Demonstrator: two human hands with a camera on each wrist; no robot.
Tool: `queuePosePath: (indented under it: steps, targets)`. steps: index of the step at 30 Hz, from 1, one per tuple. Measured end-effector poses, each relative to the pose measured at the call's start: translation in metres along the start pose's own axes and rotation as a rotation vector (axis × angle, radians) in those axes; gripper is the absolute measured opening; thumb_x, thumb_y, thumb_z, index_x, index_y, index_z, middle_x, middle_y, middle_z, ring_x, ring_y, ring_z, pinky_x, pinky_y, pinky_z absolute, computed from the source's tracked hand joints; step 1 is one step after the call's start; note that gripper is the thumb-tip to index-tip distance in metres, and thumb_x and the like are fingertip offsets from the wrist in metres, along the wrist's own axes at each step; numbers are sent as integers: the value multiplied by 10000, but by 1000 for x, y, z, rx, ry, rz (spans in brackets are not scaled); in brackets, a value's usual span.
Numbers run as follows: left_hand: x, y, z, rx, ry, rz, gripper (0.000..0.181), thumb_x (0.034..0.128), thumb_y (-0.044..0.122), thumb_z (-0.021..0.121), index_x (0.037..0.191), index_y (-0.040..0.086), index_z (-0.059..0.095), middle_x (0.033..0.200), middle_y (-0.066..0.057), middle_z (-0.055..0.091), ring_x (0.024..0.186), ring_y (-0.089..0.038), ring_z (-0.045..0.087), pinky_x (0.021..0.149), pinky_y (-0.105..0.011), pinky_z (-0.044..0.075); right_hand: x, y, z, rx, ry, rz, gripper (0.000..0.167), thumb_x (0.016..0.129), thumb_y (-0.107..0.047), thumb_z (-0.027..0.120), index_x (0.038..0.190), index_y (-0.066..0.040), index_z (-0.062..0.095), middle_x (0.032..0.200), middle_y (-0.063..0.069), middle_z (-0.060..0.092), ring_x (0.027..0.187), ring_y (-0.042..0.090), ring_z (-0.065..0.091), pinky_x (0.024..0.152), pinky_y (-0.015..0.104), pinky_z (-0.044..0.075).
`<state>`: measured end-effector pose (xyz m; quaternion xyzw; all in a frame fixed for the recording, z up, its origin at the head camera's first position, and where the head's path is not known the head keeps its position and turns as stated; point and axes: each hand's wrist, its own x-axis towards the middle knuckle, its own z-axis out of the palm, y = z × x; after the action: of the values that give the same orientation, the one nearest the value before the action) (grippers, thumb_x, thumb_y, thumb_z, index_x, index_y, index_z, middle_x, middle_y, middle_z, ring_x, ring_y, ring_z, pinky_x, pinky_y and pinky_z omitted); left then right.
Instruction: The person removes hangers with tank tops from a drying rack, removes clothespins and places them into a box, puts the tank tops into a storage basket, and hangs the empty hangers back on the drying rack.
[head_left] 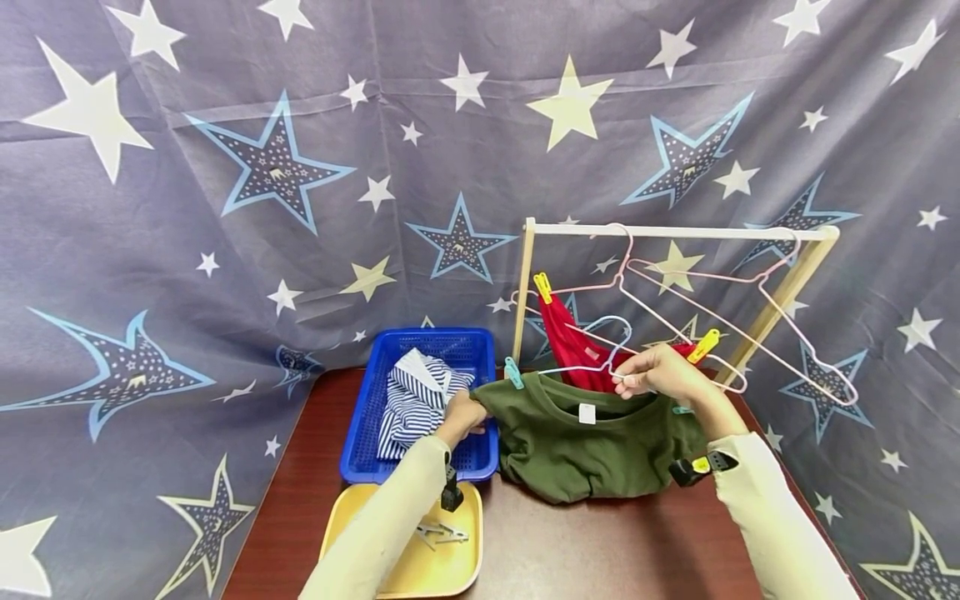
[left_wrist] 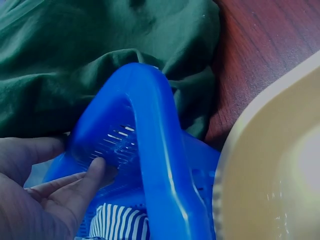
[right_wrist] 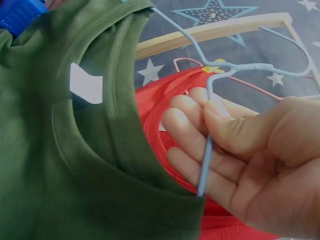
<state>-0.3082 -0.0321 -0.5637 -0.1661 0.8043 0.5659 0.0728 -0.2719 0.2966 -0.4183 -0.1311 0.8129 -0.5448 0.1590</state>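
Observation:
A dark green shirt [head_left: 592,458] hangs from a light blue hanger [head_left: 619,350], with teal clips [head_left: 513,372] at its shoulders. My right hand [head_left: 660,372] pinches the hanger's arm just below the hook; in the right wrist view, the thumb of that hand [right_wrist: 250,145] presses the blue wire [right_wrist: 206,165] beside the neckline. At the shirt's left sleeve is my left hand [head_left: 463,414], over the basket's right rim. In the left wrist view this hand [left_wrist: 55,185] has thumb and fingers apart, one fingertip against the green cloth [left_wrist: 40,110].
A blue basket [head_left: 358,417] holds a striped garment [head_left: 420,400]. Before it lies a yellow tray [head_left: 442,571] with clips [head_left: 450,533]. Behind the shirt stands a rack [head_left: 675,232] with pink hangers [head_left: 806,333] and a red garment [head_left: 570,342] held by yellow clips [head_left: 703,346].

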Motion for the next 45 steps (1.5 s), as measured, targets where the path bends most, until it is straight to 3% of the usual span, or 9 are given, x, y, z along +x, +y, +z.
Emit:
queuePosePath:
  steps: [6, 14, 20, 23, 25, 29, 35, 39, 45]
  targets:
    - [12, -9, -2, 37, -49, 4, 169, 801, -71, 638, 758, 51, 529, 741, -65, 569, 551, -139, 590, 515, -271, 606, 0, 1, 0, 18, -7, 5, 256, 943, 126, 586, 1120, 310, 565, 871, 156, 764, 734, 81, 726, 761, 266, 633]
    - [13, -17, -17, 43, -121, 36, 91, 853, 30, 648, 869, -54, 677, 712, -59, 623, 545, -162, 621, 596, -342, 627, -6, 3, 2, 23, 48, -19, 240, 955, 120, 568, 1112, 302, 576, 889, 224, 754, 735, 92, 727, 773, 316, 640]
    - [15, 3, -40, 135, 72, 240, 209, 842, 61, 606, 898, -50, 773, 748, -93, 729, 634, -126, 635, 643, -248, 556, -9, 4, 5, 24, 60, -26, 240, 955, 102, 584, 1106, 289, 591, 862, 172, 763, 726, 99, 727, 771, 340, 642]
    - [10, 24, -51, 96, 130, 321, 202, 913, 111, 634, 946, -2, 798, 865, -114, 779, 716, -79, 645, 723, -204, 527, -12, 3, 5, 33, 60, -21, 246, 951, 101, 590, 1111, 288, 589, 862, 160, 765, 724, 105, 729, 769, 333, 641]
    - [5, 39, -57, -14, 76, 360, 205, 951, 108, 640, 1019, -18, 786, 959, -162, 784, 749, -48, 671, 773, -190, 562, -14, 2, 4, 37, 61, -19, 254, 950, 97, 592, 1118, 288, 586, 867, 162, 766, 725, 108, 731, 767, 319, 638]
    - [-7, 66, -64, -231, -175, 409, 287, 1009, 105, 619, 1207, -90, 690, 1123, -259, 734, 839, -84, 742, 828, -220, 610, -15, 0, 2, 38, 60, -16, 271, 951, 87, 597, 1132, 289, 581, 860, 141, 772, 728, 104, 734, 768, 289, 631]
    - [-25, 84, -65, -202, -424, 489, 359, 998, 164, 661, 1292, -42, 660, 1241, -233, 702, 1139, -336, 705, 974, -320, 583, -13, -1, 3, 50, 55, -23, 274, 952, 84, 598, 1134, 289, 580, 843, 96, 776, 728, 103, 734, 769, 287, 631]
    - [-30, 84, -61, -142, -448, 518, 395, 925, 116, 743, 1295, -4, 674, 1229, -184, 724, 1141, -267, 702, 961, -293, 578, -11, -1, 6, 45, 52, -34, 263, 951, 85, 602, 1122, 284, 589, 854, 126, 774, 729, 109, 736, 769, 303, 635]
    - [-30, 79, -51, -153, -370, 549, 354, 883, 29, 763, 1209, -89, 688, 1118, -224, 749, 975, -154, 730, 857, -253, 607, -8, -2, 11, 17, 41, -32, 261, 959, 71, 603, 1128, 271, 592, 894, 189, 764, 753, 120, 737, 799, 355, 638]
